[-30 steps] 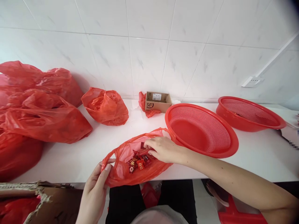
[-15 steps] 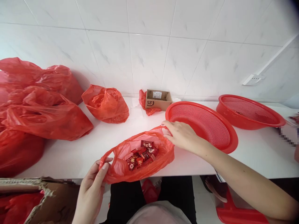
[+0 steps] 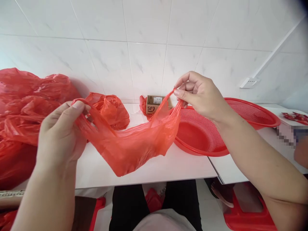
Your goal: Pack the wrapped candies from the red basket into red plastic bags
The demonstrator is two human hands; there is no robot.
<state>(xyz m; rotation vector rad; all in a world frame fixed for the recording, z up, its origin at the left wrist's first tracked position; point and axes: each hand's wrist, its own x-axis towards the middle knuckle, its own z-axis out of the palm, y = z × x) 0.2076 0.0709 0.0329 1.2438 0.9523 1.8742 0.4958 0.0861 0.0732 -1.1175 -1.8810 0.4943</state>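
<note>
A red plastic bag [image 3: 131,146] hangs in the air above the white table [image 3: 154,166], stretched between both hands. My left hand [image 3: 61,134] is closed on its left handle at the left. My right hand [image 3: 201,94] pinches the right handle higher up, in front of the wall. The bag sags in the middle with a weight in its bottom; its contents are hidden by the plastic. A red mesh basket [image 3: 199,134] lies just right of the bag, under my right wrist.
Large filled red bags [image 3: 26,109] crowd the left end of the table, a smaller one [image 3: 112,109] behind. A small cardboard box [image 3: 154,104] stands at the wall. A second red basket [image 3: 255,112] sits far right. A red stool [image 3: 245,215] is on the floor.
The bag lay open on the table showing small red packets; both hands took its handles and lifted it off the table, closing its mouth. My right hand left the bag's rim and rose.
</note>
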